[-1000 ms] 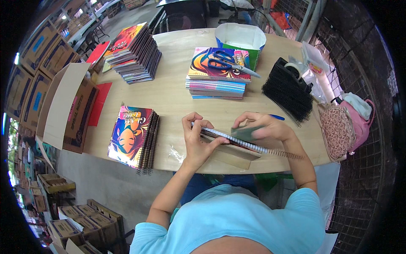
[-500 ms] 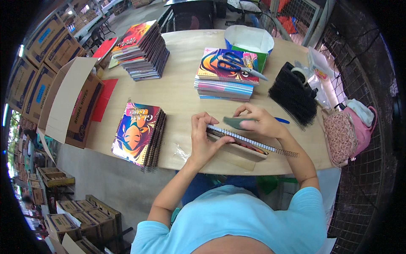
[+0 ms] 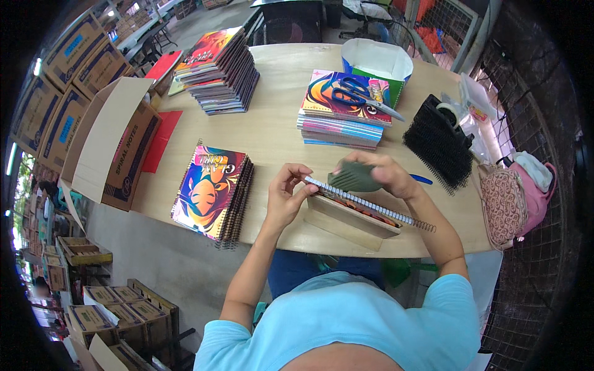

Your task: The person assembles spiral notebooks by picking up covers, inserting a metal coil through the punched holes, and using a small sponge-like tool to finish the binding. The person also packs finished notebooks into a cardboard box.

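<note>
A spiral notebook [image 3: 352, 201] stands spine up against a wooden holder [image 3: 352, 216] at the table's near edge. Its wire coil [image 3: 426, 226] sticks out past the right end of the spine. My left hand [image 3: 288, 196] pinches the notebook's left end, thumb and fingers near the coil. Just behind the spine, my right hand [image 3: 391, 175] grips a flat dark green ribbed piece [image 3: 354, 177], its kind unclear. To the left lies a stack of bound notebooks [image 3: 207, 195] with colourful covers. Scissors [image 3: 365, 97] with blue handles rest on another notebook stack [image 3: 340, 127] ahead.
A tall notebook stack [image 3: 216, 71] stands at the far left, beside an open carton [image 3: 127, 151]. Many loose black coils [image 3: 436, 142] lie at the right, near a blue pen-like item [image 3: 422, 179] and a pink bag [image 3: 526, 198]. A cut-down box [image 3: 377, 59] stands at the back.
The green piece has turned so its broad ribbed face shows. My left thumb has drawn back from across the spine to its left end. The whole view has shifted slightly.
</note>
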A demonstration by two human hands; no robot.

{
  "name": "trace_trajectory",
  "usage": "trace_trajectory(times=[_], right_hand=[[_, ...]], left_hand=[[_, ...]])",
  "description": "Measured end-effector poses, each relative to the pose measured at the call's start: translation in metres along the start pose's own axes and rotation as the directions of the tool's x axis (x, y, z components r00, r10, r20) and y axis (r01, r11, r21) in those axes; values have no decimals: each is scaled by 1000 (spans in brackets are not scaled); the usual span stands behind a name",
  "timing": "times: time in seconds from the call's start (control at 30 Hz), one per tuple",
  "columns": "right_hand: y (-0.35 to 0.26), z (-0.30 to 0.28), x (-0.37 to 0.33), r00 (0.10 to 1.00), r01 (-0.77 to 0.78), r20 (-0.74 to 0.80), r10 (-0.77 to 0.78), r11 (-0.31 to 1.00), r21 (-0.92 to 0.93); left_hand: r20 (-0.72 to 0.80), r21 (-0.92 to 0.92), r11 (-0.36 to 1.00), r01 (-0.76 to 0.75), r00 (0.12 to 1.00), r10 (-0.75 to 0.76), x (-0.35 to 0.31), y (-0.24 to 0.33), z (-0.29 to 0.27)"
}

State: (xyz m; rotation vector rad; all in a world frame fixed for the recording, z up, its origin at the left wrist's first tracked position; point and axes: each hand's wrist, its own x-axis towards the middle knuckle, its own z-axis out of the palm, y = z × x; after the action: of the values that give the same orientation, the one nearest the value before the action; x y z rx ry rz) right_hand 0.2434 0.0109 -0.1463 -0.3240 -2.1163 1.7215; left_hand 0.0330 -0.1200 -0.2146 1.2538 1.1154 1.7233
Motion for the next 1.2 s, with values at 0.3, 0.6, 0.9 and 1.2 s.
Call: trace_trajectory(times=[0.3, 0.6, 0.9, 1.2], right_hand=[[10, 5, 18, 993, -85, 35, 114, 882, -464], [76, -19, -89, 811, -417, -574, -113, 575, -704], [48, -32, -84, 752, -250, -486, -445, 491, -835], [-88, 23, 35, 720, 510, 569, -398, -254, -822]], left_hand=[[-63, -17, 1000, 21, 998, -22, 1, 8, 0], [46, -38, 998, 53, 998, -52, -1, 9, -2], [67, -156, 984, 83, 995, -73, 0, 1, 5], [52, -175, 981, 79, 996, -71, 0, -7, 3]])
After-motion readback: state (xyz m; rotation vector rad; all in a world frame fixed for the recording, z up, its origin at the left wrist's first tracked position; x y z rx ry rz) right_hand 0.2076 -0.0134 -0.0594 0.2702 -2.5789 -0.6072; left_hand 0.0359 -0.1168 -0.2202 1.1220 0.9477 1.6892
